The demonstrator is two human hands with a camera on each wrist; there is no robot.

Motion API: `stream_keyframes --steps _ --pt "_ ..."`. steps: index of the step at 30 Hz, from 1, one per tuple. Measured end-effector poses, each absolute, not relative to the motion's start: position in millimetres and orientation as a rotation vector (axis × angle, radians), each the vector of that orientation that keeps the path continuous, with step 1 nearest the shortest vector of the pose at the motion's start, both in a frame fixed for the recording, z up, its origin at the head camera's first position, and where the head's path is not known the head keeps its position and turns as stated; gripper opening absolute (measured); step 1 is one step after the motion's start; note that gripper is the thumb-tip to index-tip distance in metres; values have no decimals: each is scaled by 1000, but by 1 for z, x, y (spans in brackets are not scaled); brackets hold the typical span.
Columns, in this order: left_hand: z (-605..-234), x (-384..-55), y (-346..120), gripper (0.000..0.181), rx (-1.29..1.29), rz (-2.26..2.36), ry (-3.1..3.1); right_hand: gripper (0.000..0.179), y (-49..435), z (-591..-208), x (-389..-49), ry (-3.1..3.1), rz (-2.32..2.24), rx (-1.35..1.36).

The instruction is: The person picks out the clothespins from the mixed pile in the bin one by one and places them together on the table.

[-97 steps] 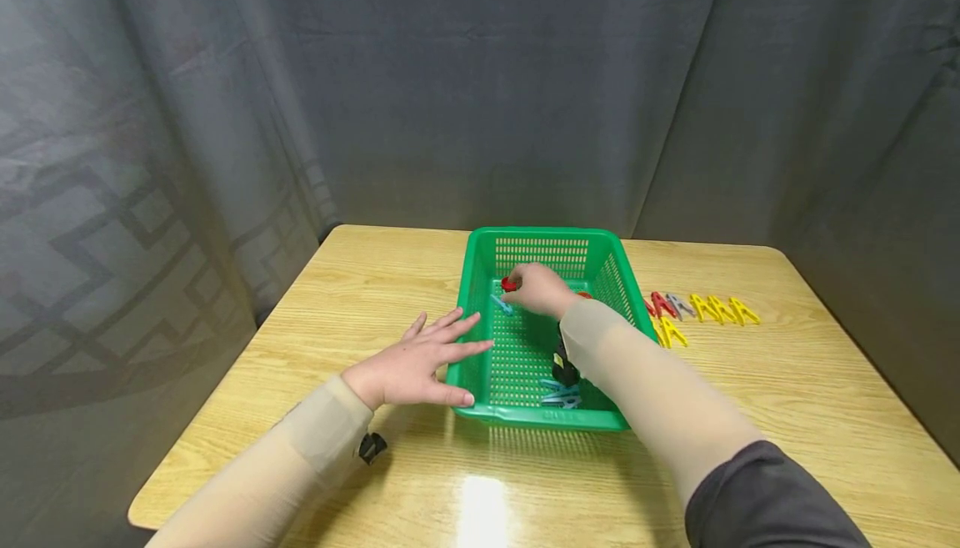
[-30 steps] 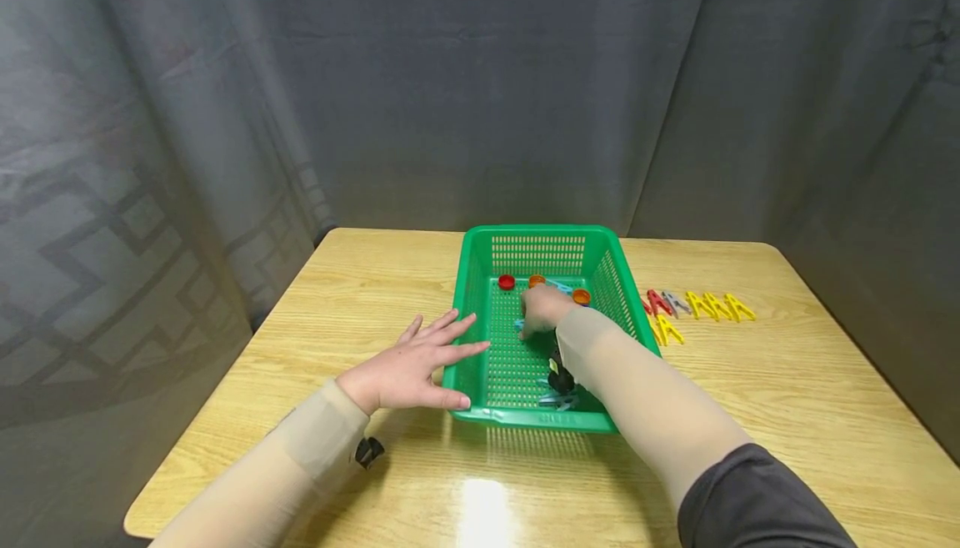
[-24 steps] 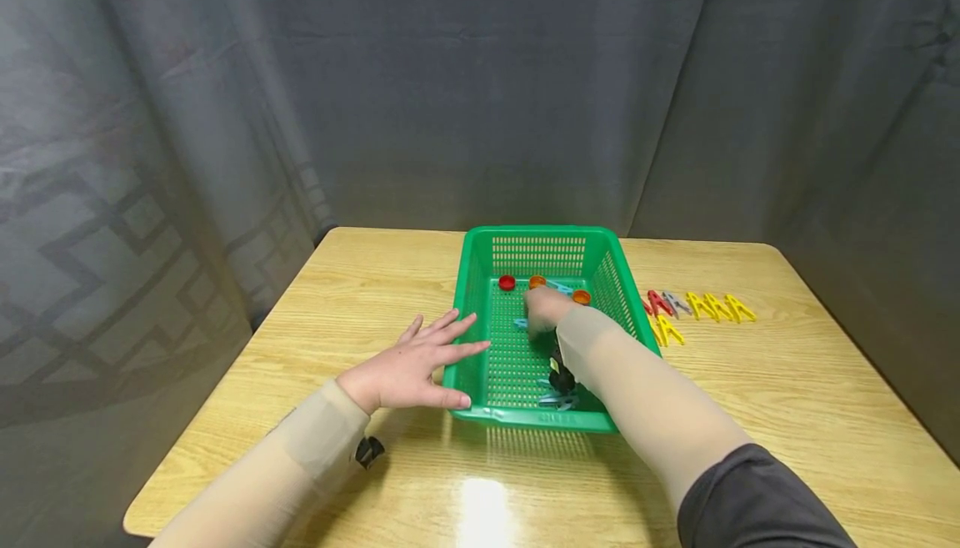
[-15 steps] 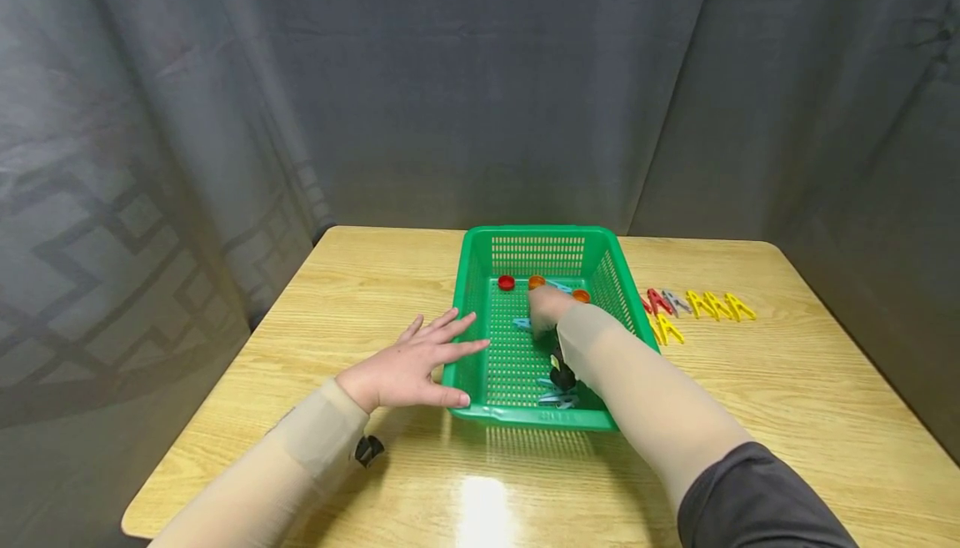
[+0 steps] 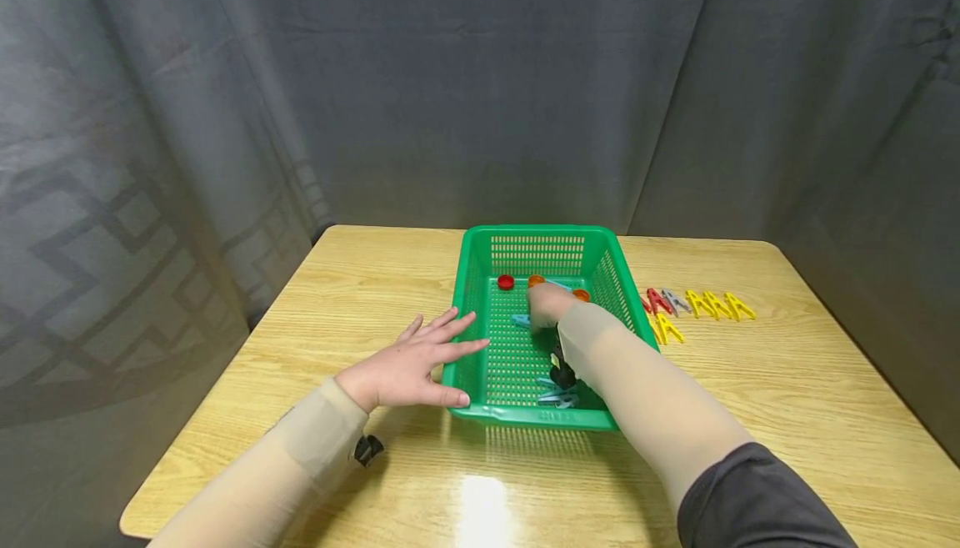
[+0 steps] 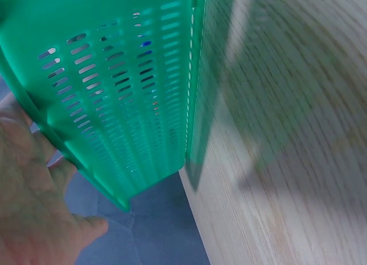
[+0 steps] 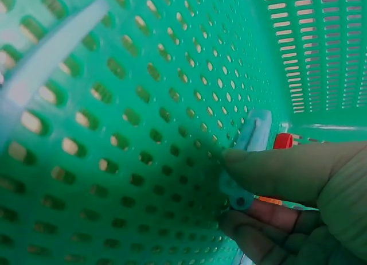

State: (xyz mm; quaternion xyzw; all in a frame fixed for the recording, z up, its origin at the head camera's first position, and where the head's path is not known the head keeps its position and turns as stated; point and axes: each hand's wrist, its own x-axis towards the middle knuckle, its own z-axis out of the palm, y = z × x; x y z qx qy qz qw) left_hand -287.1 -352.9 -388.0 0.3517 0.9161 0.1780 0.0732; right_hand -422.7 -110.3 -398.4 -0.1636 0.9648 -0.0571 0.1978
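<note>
Inside the green basket [image 5: 540, 416] on the counter [image 5: 360, 298], the right hand [image 5: 550, 304] is pinching a light-blue clothespin [image 7: 256, 132]; the left hand [image 5: 411, 367] is resting spread over the basket's left edge. Yellow clothespins [image 5: 737, 305] are lying toward the counter's right edge.

mid-frame in the head view, my right hand [image 5: 550, 304] hides part of a blue clip [image 5: 521, 320]; marks [image 5: 557, 416] on the near basket rim [image 5: 502, 414] are too small to read. lower left in the left wrist view, my left hand [image 6: 34, 205] is cut off.
</note>
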Motion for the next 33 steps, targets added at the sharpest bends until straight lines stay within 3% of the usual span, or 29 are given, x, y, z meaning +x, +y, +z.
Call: stream_keyframes --steps 19,25,33 --pt "-388 -287 -353 76 1053 545 2745 8 -109 -396 -423 2670 -107 -491" --pt "-388 -287 -353 76 1060 541 2752 19 -109 -396 -422 2669 -73 -490" --pt "-389 -288 -353 77 1058 536 2750 20 -106 -395 -424 2673 -258 -507"
